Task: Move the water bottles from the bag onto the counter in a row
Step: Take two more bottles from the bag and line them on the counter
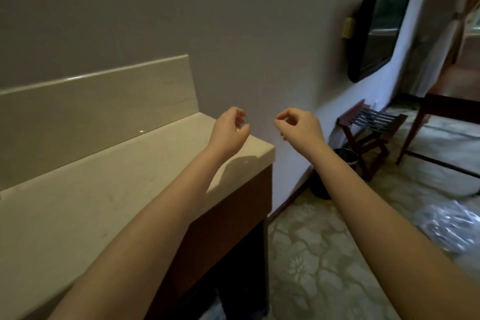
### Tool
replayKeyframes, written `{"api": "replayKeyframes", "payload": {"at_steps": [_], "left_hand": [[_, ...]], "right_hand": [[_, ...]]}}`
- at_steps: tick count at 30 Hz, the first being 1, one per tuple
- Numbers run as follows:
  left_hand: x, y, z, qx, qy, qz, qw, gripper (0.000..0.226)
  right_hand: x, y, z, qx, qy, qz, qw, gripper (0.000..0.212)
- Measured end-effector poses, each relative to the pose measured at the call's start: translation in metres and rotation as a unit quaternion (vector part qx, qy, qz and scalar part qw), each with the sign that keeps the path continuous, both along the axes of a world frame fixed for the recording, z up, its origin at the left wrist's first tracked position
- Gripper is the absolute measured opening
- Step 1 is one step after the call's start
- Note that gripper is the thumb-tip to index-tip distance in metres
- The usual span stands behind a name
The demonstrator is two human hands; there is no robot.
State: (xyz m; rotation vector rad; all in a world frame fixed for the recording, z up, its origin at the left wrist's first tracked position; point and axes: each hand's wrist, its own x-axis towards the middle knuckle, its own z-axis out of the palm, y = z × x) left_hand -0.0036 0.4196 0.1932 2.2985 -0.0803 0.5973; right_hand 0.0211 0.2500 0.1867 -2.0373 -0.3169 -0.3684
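A pale stone counter (85, 189) with a low backsplash runs along the wall on the left. My left hand (230, 130) hovers above the counter's right end, fingers loosely curled, holding nothing. My right hand (298, 127) hangs in the air just past the counter's end, fingers loosely curled and empty. A crinkled clear plastic bag (449, 226) lies on the floor at the right edge, blurred; I cannot tell what is inside it. No water bottle shows anywhere.
Below the counter is a dark wooden cabinet (233, 215). A black bin (337, 163) stands by the wall, with a wooden luggage rack (371, 125) behind it. A dark TV (376, 34) hangs on the wall. A wooden desk (446, 109) stands on patterned carpet (324, 254).
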Motion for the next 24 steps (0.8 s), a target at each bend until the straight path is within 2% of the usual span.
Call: {"api": "replayKeyframes", "payload": {"at_steps": [9, 12, 18, 24], "left_hand": [[0.107, -0.191, -0.048, 0.03, 0.078, -0.149, 0.985, 0.029], [0.158, -0.252, -0.079, 0.03, 0.114, -0.196, 0.974, 0.03], [0.25, -0.362, -0.127, 0.094, 0.234, -0.325, 0.911, 0.048], [0.296, -0.492, -0.148, 0.144, 0.292, -0.372, 0.869, 0.052]], "right_hand": [[0.076, -0.193, -0.07, 0.041, 0.122, -0.153, 0.98, 0.003], [0.104, -0.251, -0.103, -0.009, 0.164, -0.186, 0.969, 0.007], [0.143, -0.361, -0.134, -0.097, 0.255, -0.212, 0.938, 0.012], [0.161, -0.479, -0.149, -0.114, 0.268, -0.263, 0.92, 0.021]]}}
